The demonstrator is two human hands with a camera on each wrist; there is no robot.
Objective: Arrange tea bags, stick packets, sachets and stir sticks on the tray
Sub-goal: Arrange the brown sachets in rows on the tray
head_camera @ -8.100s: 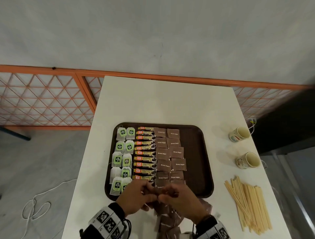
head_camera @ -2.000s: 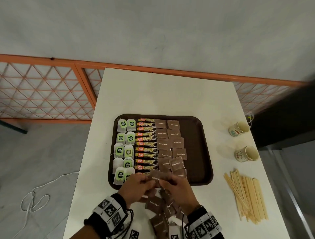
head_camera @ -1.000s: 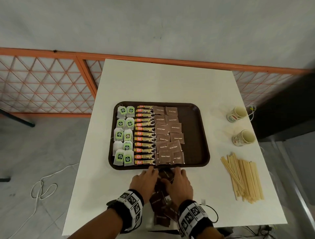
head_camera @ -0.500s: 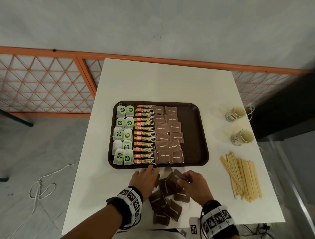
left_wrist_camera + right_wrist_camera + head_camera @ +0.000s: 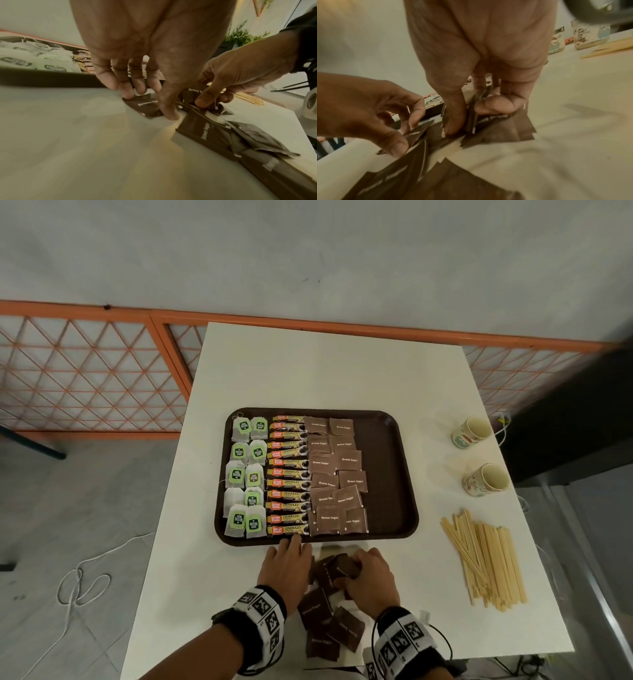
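The right hand (image 5: 371, 580) has its grip closed on a small bunch of brown sugar sachets (image 5: 489, 121), thumb pressing them against curled fingers just above the worktop (image 5: 329, 371). The left hand (image 5: 286, 568) pinches one sachet (image 5: 145, 106) between thumb and fingertips at the pile's left edge. The loose pile (image 5: 329, 628) lies just in front of the tray (image 5: 394, 474), where tea bags (image 5: 245, 474), stick packets (image 5: 287, 474) and two columns of sachets already sit; the stir sticks (image 5: 486, 563) are still off the tray, to its right.

Likely risks: the bunched sachets are slick and thin, so a few may slip and scatter; carrying them over the rim could nudge the neat near row askew.

Half a second ago the right hand was spread over the pile; now it has gathered sachets into a clump.
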